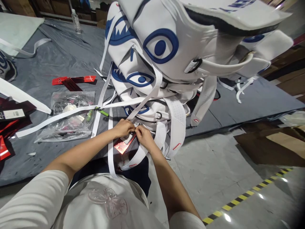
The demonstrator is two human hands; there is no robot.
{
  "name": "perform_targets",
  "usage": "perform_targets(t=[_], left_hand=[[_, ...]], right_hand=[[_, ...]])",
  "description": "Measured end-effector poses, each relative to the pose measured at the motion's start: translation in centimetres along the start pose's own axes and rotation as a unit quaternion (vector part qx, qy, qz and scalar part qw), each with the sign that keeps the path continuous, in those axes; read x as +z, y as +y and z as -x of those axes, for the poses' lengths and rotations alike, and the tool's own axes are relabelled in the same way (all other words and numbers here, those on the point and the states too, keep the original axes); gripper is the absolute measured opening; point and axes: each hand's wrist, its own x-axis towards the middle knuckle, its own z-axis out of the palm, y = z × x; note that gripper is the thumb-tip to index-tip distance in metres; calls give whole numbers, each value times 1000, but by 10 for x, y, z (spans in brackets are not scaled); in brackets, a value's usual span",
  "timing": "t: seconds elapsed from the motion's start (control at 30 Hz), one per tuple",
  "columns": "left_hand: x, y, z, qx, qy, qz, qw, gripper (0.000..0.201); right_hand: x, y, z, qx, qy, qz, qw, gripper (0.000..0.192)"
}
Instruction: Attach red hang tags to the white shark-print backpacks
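Your left hand (125,128) and right hand (143,136) pinched narrow at a red tag (122,146) mid-frame, exact hold hidden, white bags (166,70) stacked upper centre, clear pouch (68,125) centre left.

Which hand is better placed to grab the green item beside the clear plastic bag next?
Left, probably. The left hand is nearer the green item, with the right hand farther off beyond it. Both are pinching at the red tag, so neither looks free yet.

Neither the blue lettering (241,3) on the top white bag (189,39) nor the red tag (122,147) is legible.
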Motion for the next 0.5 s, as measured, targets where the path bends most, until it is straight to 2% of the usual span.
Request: perform_targets(t=[0.3, 0.5], left_hand=[[-3, -3, -1, 2, 1, 10, 1000, 17], [2, -6, 0, 0, 8, 4, 1000, 19]], right_hand=[[1, 1, 1, -2, 13, -4, 1000, 13], [2, 0, 1, -1, 15, -3, 1000, 13]])
